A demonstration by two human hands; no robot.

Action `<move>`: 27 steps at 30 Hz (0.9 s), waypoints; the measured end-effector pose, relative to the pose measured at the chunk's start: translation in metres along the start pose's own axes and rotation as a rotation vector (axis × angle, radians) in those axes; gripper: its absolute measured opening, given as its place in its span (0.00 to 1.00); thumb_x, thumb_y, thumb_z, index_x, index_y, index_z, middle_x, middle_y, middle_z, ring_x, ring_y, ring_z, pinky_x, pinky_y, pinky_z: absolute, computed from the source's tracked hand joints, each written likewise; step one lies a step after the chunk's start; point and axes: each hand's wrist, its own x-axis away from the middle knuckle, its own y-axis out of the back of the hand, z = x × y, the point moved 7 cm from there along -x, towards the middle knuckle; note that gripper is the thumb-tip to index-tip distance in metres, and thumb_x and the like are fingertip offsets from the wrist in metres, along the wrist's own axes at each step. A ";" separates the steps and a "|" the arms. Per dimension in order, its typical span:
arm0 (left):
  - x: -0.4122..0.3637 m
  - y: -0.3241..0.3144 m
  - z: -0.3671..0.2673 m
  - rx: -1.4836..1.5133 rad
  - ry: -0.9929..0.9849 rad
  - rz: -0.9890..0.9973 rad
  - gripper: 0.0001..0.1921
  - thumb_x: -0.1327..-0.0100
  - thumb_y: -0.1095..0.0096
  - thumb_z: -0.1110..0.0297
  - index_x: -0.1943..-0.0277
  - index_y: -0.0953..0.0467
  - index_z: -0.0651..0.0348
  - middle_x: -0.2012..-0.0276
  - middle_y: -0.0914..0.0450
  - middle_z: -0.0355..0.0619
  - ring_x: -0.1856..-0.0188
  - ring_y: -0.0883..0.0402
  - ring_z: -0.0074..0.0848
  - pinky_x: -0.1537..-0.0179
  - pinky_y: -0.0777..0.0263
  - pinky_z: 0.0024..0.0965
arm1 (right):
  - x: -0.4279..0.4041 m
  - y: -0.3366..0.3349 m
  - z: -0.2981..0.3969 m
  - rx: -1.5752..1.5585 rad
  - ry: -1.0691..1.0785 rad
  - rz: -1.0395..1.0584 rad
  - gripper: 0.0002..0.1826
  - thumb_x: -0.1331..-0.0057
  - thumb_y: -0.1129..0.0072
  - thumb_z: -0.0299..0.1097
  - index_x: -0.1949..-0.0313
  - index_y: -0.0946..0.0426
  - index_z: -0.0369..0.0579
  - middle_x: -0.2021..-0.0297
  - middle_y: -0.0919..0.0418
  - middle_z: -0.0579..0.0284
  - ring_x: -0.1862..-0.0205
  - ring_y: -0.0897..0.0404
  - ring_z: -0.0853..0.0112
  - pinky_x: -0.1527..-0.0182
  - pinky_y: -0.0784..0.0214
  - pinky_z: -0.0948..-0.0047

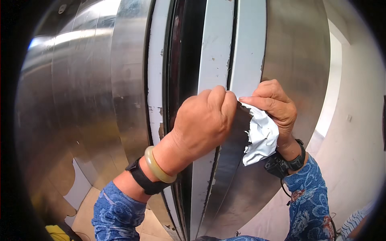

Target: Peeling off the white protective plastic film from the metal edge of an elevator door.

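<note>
White protective film [261, 134] hangs crumpled and torn from the strip on a stainless-steel door frame, its dark underside showing along the ragged edge. My right hand [277, 108] pinches the film near its top, index finger extended toward my left hand. My left hand [206, 117] is curled over the frame right beside the film's upper edge; its fingertips are hidden behind the knuckles. Above the hands, a white film strip [248, 45] still covers the metal. Below them, bare steel [232, 153] shows where that strip's line continues.
A parallel white strip [215, 45] with chipped edges runs beside a dark vertical gap [191, 45]. Brushed-steel panels [87, 90] curve away at left, above a tiled floor [150, 223]. A pale wall [355, 135] stands at right. Striped fabric [357, 223] shows at lower right.
</note>
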 end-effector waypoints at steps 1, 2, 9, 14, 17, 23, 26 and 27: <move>-0.001 0.000 0.001 0.013 -0.022 0.020 0.06 0.44 0.41 0.71 0.70 0.33 0.54 0.74 0.34 0.41 0.76 0.29 0.27 0.77 0.35 0.31 | 0.000 0.000 -0.001 -0.007 -0.001 0.003 0.13 0.45 0.24 0.27 0.58 0.11 0.42 0.66 0.21 0.63 0.62 0.25 0.70 0.59 0.32 0.71; -0.003 0.001 0.004 0.019 -0.034 0.043 0.06 0.44 0.41 0.71 0.69 0.32 0.54 0.73 0.33 0.41 0.76 0.29 0.28 0.76 0.34 0.31 | 0.001 0.000 -0.001 -0.012 -0.006 0.003 0.13 0.45 0.25 0.27 0.58 0.11 0.42 0.66 0.21 0.63 0.62 0.25 0.70 0.59 0.32 0.72; -0.022 0.034 0.066 0.077 0.117 0.054 0.08 0.38 0.36 0.72 0.69 0.29 0.58 0.74 0.26 0.47 0.72 0.22 0.43 0.70 0.26 0.40 | -0.002 -0.002 -0.003 -0.032 -0.023 -0.012 0.12 0.45 0.24 0.27 0.60 0.12 0.41 0.66 0.20 0.62 0.62 0.24 0.71 0.61 0.31 0.73; -0.010 0.031 0.048 0.336 0.182 0.086 0.05 0.39 0.30 0.78 0.65 0.22 0.63 0.74 0.22 0.48 0.75 0.21 0.38 0.73 0.27 0.36 | -0.007 -0.002 -0.001 -0.038 -0.017 0.003 0.12 0.45 0.24 0.28 0.60 0.12 0.41 0.67 0.20 0.62 0.62 0.23 0.71 0.60 0.31 0.73; -0.003 0.019 0.033 0.345 0.206 0.155 0.07 0.42 0.28 0.76 0.63 0.22 0.62 0.74 0.22 0.47 0.74 0.19 0.38 0.73 0.27 0.36 | -0.003 0.000 -0.003 -0.006 -0.034 -0.012 0.13 0.45 0.23 0.28 0.60 0.11 0.41 0.67 0.20 0.62 0.62 0.23 0.71 0.61 0.31 0.72; -0.004 0.012 0.018 0.280 0.112 0.137 0.11 0.43 0.28 0.76 0.58 0.23 0.60 0.69 0.23 0.46 0.73 0.21 0.36 0.73 0.26 0.37 | 0.004 0.003 -0.007 -0.033 -0.025 -0.026 0.14 0.46 0.23 0.28 0.59 0.11 0.42 0.67 0.20 0.64 0.62 0.24 0.71 0.60 0.32 0.72; -0.005 0.010 0.012 0.208 0.046 0.141 0.12 0.44 0.29 0.77 0.58 0.23 0.61 0.70 0.25 0.45 0.74 0.22 0.34 0.74 0.27 0.35 | 0.003 0.003 -0.007 -0.021 -0.020 -0.023 0.14 0.46 0.23 0.27 0.58 0.11 0.42 0.67 0.20 0.64 0.62 0.24 0.71 0.60 0.32 0.72; -0.005 0.011 0.009 0.191 0.014 0.136 0.09 0.44 0.32 0.76 0.62 0.25 0.60 0.72 0.27 0.44 0.74 0.22 0.33 0.75 0.28 0.35 | 0.003 0.003 -0.006 -0.021 -0.020 -0.025 0.14 0.46 0.23 0.27 0.58 0.11 0.42 0.67 0.20 0.64 0.62 0.24 0.71 0.60 0.32 0.72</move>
